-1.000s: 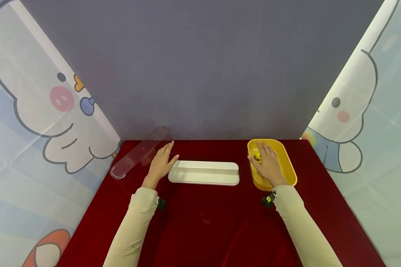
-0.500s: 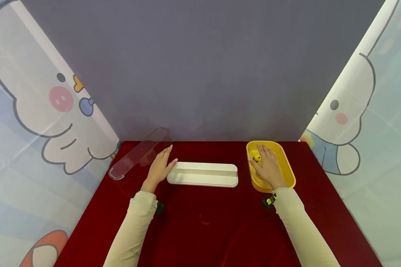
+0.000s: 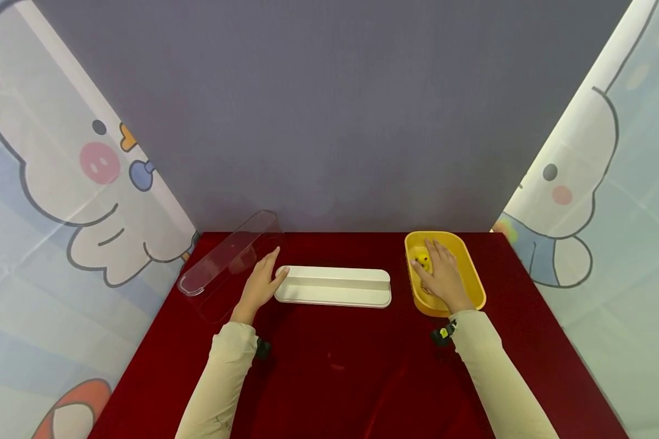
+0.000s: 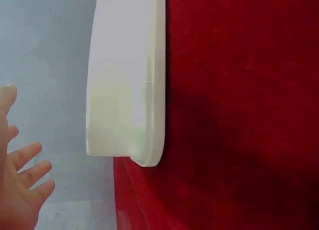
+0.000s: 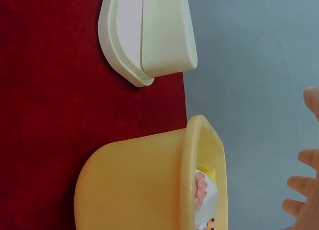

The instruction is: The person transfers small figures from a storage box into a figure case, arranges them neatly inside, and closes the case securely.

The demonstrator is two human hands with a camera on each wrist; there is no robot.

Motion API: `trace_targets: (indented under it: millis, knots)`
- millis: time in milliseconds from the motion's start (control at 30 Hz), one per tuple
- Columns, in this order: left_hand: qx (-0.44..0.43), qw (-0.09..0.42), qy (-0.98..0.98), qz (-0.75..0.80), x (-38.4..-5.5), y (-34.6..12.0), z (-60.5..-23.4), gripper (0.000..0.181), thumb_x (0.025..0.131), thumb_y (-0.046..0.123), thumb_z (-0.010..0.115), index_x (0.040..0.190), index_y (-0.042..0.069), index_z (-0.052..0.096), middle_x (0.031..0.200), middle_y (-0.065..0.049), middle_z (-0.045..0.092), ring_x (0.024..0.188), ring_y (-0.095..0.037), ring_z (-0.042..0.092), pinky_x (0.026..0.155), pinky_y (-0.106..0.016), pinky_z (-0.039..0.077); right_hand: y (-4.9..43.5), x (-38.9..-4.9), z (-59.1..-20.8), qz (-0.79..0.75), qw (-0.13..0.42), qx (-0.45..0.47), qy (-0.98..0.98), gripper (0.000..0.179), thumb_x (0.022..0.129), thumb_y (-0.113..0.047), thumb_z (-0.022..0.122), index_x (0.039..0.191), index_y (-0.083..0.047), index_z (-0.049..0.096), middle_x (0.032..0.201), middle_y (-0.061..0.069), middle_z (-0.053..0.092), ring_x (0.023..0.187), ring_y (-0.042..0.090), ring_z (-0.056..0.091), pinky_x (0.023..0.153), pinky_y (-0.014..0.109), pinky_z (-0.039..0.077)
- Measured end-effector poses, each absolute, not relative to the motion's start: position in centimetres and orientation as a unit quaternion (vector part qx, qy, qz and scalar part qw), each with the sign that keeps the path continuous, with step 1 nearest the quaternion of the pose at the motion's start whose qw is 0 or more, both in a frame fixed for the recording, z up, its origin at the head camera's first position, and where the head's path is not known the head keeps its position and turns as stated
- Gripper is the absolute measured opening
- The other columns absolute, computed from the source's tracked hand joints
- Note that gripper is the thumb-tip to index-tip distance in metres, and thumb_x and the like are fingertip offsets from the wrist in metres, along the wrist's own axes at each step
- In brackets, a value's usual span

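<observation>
My left hand (image 3: 258, 285) hovers beside the left end of a long white tray (image 3: 332, 296) that has a raised ledge along its back. In the left wrist view the hand (image 4: 21, 190) has its fingers spread, apart from the tray (image 4: 119, 80). My right hand (image 3: 443, 279) hangs over a yellow bin (image 3: 476, 286), fingers extended and holding nothing. A small yellow toy with a face (image 3: 422, 262) shows inside the bin near the thumb. The right wrist view shows a white toy with pink flowers (image 5: 203, 192) in the bin; the rest of the contents is hidden.
A long clear plastic cover (image 3: 219, 262) lies slanted at the table's back left, close to my left hand. Red cloth (image 3: 329, 372) covers the table. A grey panel (image 3: 329, 122) rises behind it, and printed curtains (image 3: 38, 244) hang on both sides.
My left hand has drawn back slightly towards me and to the left. The right hand has shifted very little over the bin, its thumb lying slightly farther right. The tray, bin and cover stay put.
</observation>
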State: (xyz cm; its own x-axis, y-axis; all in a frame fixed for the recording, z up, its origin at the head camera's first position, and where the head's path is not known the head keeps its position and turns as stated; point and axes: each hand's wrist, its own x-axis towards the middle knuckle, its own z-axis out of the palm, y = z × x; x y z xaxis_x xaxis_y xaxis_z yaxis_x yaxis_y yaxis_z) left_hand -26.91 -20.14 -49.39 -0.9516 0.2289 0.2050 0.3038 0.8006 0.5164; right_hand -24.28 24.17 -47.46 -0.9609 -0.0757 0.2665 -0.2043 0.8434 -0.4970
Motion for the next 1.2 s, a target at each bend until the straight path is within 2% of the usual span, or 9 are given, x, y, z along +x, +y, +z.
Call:
trace_targets:
  millis: [333, 533, 667, 900, 1200]
  knots:
    - [-0.134, 0.071, -0.943, -0.297, -26.5, -20.6, -50.7, 0.067, 0.096, 0.039, 0.051, 0.150, 0.010, 0.025, 0.148, -0.020, 0.033, 0.135, -0.039, 0.031, 0.110, -0.059, 0.030, 24.6, -24.1, -47.9, 0.279, 0.138, 0.084, -0.947, 0.073, 0.094, -0.045, 0.051, 0.146, 0.001, 0.028, 0.148, 0.031, 0.024, 0.133, 0.052, 0.021, 0.109, 0.068, 0.014]
    - [-0.129, 0.052, -0.939, -0.315, -26.3, -20.8, -51.2, 0.068, 0.096, 0.037, 0.053, 0.151, 0.009, 0.022, 0.150, -0.019, 0.030, 0.136, -0.039, 0.028, 0.111, -0.059, 0.028, 24.9, -24.0, -48.0, 0.288, 0.140, 0.085, -0.944, 0.073, 0.094, -0.043, 0.051, 0.146, 0.001, 0.028, 0.147, 0.033, 0.025, 0.132, 0.053, 0.022, 0.109, 0.068, 0.015]
    - [-0.129, 0.037, -0.932, -0.336, -26.0, -20.8, -51.7, 0.070, 0.095, 0.038, 0.054, 0.151, 0.010, 0.021, 0.151, -0.020, 0.028, 0.136, -0.040, 0.026, 0.111, -0.061, 0.026, 25.1, -23.9, -48.0, 0.295, 0.134, 0.081, -0.943, 0.073, 0.094, -0.043, 0.052, 0.146, 0.002, 0.028, 0.147, 0.033, 0.024, 0.133, 0.053, 0.021, 0.109, 0.069, 0.014]
    - [-0.123, 0.030, -0.920, -0.372, -25.8, -21.0, -52.3, 0.076, 0.092, 0.036, 0.060, 0.149, 0.003, 0.022, 0.150, -0.024, 0.027, 0.135, -0.044, 0.026, 0.109, -0.064, 0.026, 25.5, -23.8, -48.3, 0.308, 0.144, 0.079, -0.937, 0.071, 0.094, -0.040, 0.054, 0.145, 0.003, 0.030, 0.146, 0.033, 0.025, 0.133, 0.052, 0.022, 0.110, 0.065, 0.015]
    - [-0.122, 0.024, -0.903, -0.411, -25.9, -21.5, -53.8, 0.087, 0.087, 0.033, 0.068, 0.149, -0.001, 0.018, 0.151, -0.024, 0.023, 0.138, -0.042, 0.022, 0.113, -0.060, 0.021, 25.9, -23.6, -48.5, 0.309, 0.121, 0.074, -0.940, 0.071, 0.095, -0.041, 0.051, 0.146, 0.002, 0.027, 0.148, 0.032, 0.023, 0.134, 0.052, 0.019, 0.110, 0.067, 0.014]
